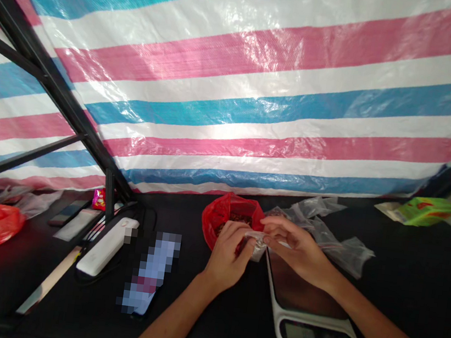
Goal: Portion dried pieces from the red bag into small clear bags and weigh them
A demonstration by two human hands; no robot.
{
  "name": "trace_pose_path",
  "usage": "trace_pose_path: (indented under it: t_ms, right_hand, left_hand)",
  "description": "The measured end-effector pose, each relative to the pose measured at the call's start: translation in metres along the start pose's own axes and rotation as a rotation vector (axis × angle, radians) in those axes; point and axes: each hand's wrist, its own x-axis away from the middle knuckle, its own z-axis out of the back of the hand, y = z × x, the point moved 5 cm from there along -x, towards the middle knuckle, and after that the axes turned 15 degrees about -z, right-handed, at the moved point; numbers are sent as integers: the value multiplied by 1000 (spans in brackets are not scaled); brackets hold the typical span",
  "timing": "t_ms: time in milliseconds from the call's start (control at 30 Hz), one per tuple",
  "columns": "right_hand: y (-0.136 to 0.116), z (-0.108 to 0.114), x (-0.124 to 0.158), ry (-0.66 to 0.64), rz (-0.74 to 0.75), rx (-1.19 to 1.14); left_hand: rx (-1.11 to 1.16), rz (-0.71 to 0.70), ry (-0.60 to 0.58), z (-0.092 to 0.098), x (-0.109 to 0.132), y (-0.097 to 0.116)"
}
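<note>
A small clear bag (256,246), crumpled and glinting, sits between the hands, over the left edge of a kitchen scale (308,327) and just in front of a red bag (212,220). Its contents are too hidden to tell. The left hand (231,253) and right hand (293,249) are close together, both pinching the small clear bag at its top. The red bag stands open, holding dark brown pieces (236,217). Empty-looking clear bags (325,232) lie crumpled beyond the scale's right side, on a black table (402,281).
</note>
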Motion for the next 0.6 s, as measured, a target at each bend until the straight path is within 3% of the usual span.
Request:
trace_pose_path:
  t_ms: [400,600]
  right_hand:
    - [-4,0,4,88,92,238]
    - [-1,0,3,92,105,248]
  left_hand:
    - [-36,-40,-103,-4,0,5]
    - [-37,-12,-48,-3,1,1]
